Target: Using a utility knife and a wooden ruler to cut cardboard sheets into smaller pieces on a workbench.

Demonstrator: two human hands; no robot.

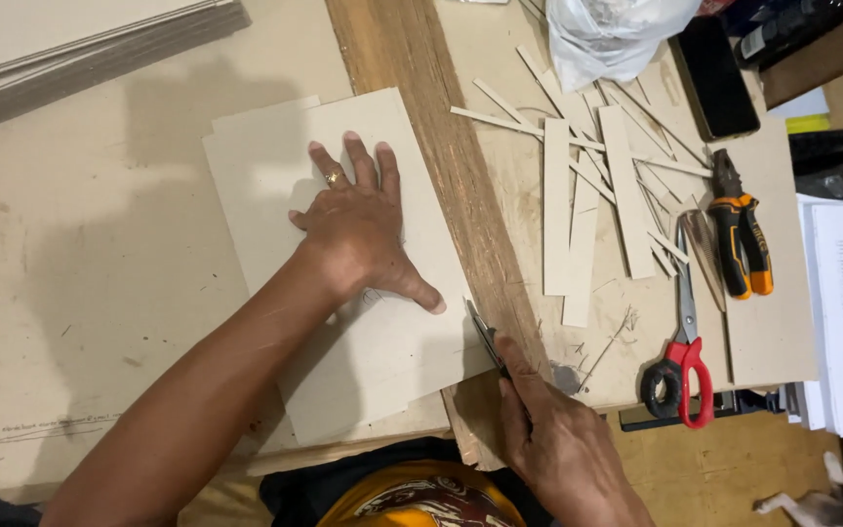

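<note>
Inspector A: Where is the grey board sheet [343,263], and how does it look?

Inspector B: Frame centre. It is pale grey, flat and matte, set slightly askew on another sheet, with its 3 o'clock edge against the wooden plank [441,146].

Inspector A: The hands?

Inspector B: The left hand [358,229] is pressed flat on it, fingers spread. At 5 o'clock, the right hand [558,439] is closed around a knife [485,337] whose blade meets the sheet's edge. Cut strips [587,195] lie at 2 o'clock.

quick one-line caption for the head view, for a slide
Left hand pins grey card sheets flat while the right hand runs a knife along the wooden straightedge.
</note>
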